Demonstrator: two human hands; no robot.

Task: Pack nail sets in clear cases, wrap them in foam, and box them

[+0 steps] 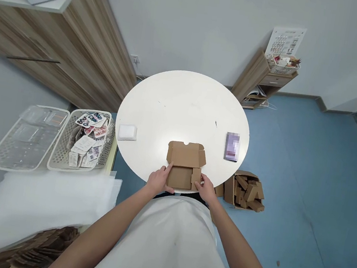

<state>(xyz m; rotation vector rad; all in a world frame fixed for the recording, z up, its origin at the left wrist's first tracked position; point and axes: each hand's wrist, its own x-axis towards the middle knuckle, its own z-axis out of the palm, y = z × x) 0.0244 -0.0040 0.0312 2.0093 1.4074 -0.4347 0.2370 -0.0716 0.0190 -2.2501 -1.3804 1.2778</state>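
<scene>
A brown cardboard mailer box (180,177) lies at the near edge of the white round table, its lid (186,155) folded back and spread away from me. My left hand (158,179) grips the box's left side wall, thumb toward the near edge. At the right end, my right hand (206,188) pinches the side wall near an inward-folded flap (196,175). Nothing can be seen inside the box. On the table's right lies a purple pack (232,147), its face blurred. A small white stack (127,132) sits on the left.
White baskets stand at left, one with cards and packets (87,142), another with clear plastic pieces (28,136). Below them lie white sheets (55,196) and flattened cardboard (37,249). A carton of folded boxes (246,191) is on the floor at right; a small cabinet (257,74) stands behind.
</scene>
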